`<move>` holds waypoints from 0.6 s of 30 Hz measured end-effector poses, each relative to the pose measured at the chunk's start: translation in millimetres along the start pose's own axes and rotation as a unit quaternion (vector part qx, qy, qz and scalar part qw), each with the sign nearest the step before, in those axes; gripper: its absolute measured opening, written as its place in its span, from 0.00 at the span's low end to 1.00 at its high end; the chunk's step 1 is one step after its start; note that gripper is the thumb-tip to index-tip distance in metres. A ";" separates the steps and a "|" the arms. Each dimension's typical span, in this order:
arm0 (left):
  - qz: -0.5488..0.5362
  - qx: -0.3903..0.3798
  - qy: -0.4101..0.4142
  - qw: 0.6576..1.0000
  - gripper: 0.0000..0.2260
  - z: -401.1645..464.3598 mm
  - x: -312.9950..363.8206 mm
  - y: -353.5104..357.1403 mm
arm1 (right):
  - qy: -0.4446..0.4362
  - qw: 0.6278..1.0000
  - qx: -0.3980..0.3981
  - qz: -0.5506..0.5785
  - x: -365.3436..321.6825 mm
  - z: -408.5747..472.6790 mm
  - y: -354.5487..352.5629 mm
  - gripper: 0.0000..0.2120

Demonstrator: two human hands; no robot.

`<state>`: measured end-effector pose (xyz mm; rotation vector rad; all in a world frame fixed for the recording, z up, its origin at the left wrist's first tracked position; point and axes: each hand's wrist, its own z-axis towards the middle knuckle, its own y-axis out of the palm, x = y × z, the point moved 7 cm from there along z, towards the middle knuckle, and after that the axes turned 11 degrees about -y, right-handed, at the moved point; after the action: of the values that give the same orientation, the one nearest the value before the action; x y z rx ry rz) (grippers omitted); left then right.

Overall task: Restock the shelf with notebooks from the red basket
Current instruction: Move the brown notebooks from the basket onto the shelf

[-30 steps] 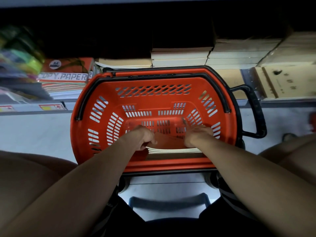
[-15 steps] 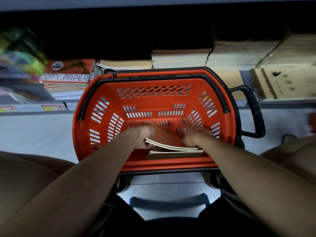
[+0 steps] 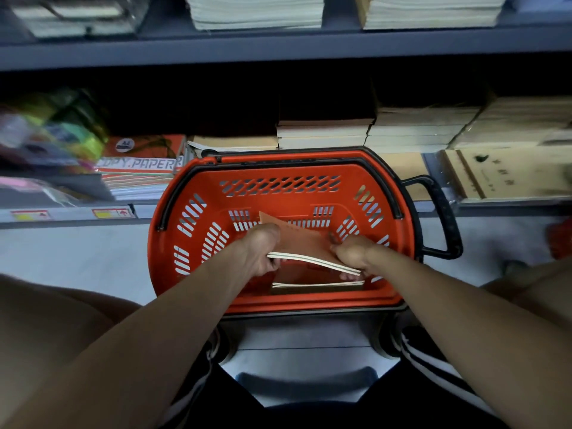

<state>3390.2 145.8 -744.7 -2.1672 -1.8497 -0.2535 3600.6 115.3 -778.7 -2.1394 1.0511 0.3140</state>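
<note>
A red basket [image 3: 278,168] with black handles stands on the floor in front of me. Inside it, my left hand [image 3: 258,253] and my right hand [image 3: 351,255] both grip a small stack of brown-covered notebooks [image 3: 301,243], lifted and tilted above the basket's floor. A few more notebooks [image 3: 318,285] lie flat at the bottom near the front wall. Behind the basket, the low shelf [image 3: 71,215] carries stacks of brown notebooks [image 3: 323,131].
Copy paper packs [image 3: 139,164] and colourful packets [image 3: 52,134] fill the shelf's left side. Brown paper stacks [image 3: 510,168] sit on its right. An upper shelf [image 3: 278,46] holds white paper piles. My knees flank the basket, and a dark stool edge [image 3: 306,379] shows below.
Both hands have lifted a few notebooks off the pile at the basket's bottom and tilted them up. My head has tipped upward, bringing the upper shelf into view.
</note>
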 end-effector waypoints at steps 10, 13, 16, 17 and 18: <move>-0.064 0.002 0.110 0.992 0.11 -41.5 18.4 -0.1 | -0.028 0.973 0.165 0.161 -14.6 -27.1 -47.3 0.22; -0.062 0.005 0.132 0.989 0.16 -57.1 21.1 -1.0 | -0.056 0.967 0.188 0.161 -23.7 -47.5 -60.6 0.20; -0.065 -0.004 0.148 0.987 0.17 -72.1 23.4 0.5 | -0.075 0.966 0.198 0.146 -33.2 -68.9 -71.9 0.18; -0.064 -0.003 0.151 0.986 0.18 -77.0 23.1 0.4 | -0.080 0.965 0.204 0.143 -36.1 -75.5 -76.8 0.16; -0.063 -0.006 0.154 0.986 0.18 -82.5 22.7 0.7 | -0.083 0.964 0.208 0.140 -39.1 -83.4 -81.4 0.14</move>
<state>3398.6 140.4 -659.8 -1.8912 -1.8089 -0.5918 3630.3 113.4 -659.4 -1.5656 1.2021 0.3627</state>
